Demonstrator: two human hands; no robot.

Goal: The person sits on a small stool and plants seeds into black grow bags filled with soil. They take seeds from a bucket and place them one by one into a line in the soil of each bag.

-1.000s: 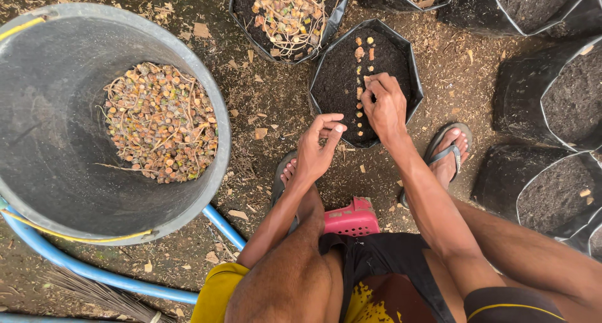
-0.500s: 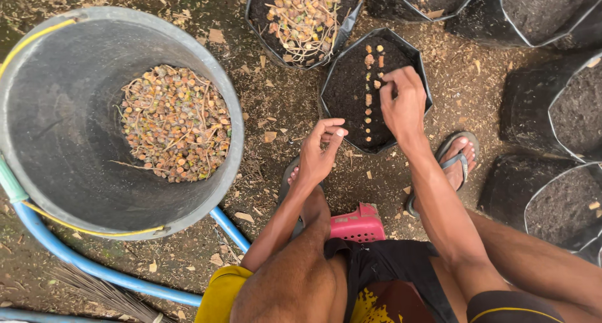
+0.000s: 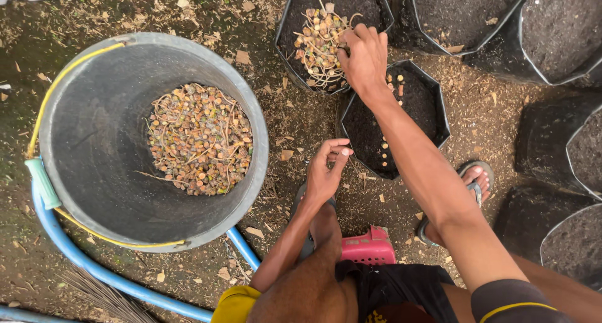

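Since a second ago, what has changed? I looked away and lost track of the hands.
The right hand left the near soil bag, where it had been setting seeds in a row, and reached forward into the seed pile in the next bag, fingers closing on some. The left hand stayed raised, fingers pinched. The bucket stayed put.

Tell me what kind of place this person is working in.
Probably an outdoor plant nursery. Black grow bags filled with dark soil stand on bare ground, a grey bucket holds sprouting seeds, and the right hand reaches into a bag heaped with the same seeds.
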